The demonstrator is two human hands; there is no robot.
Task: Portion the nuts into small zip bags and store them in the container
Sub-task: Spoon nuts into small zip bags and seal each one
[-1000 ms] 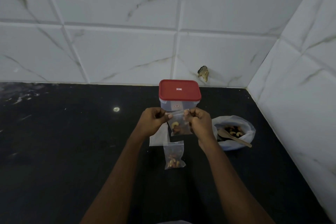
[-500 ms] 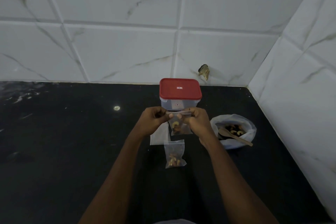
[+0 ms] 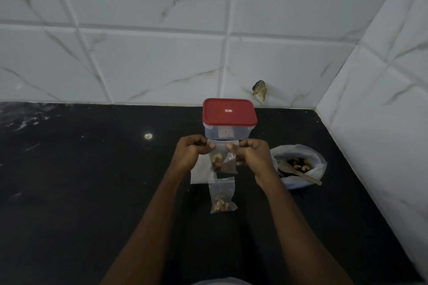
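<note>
The left hand [image 3: 190, 154] and the right hand [image 3: 253, 157] each pinch the top edge of a small zip bag [image 3: 222, 162], which hangs between them with cashews and darker nuts at its bottom. Just beyond the hands stands a clear container [image 3: 228, 133] with its red lid [image 3: 229, 111] on. Nearer than the hands, a filled zip bag [image 3: 221, 195] lies on the black table [image 3: 81, 180]. A flat empty bag [image 3: 199, 174] lies beneath the left hand. Right of the right hand, an open plastic bag of nuts [image 3: 294, 150] holds a wooden spoon [image 3: 298, 171].
</note>
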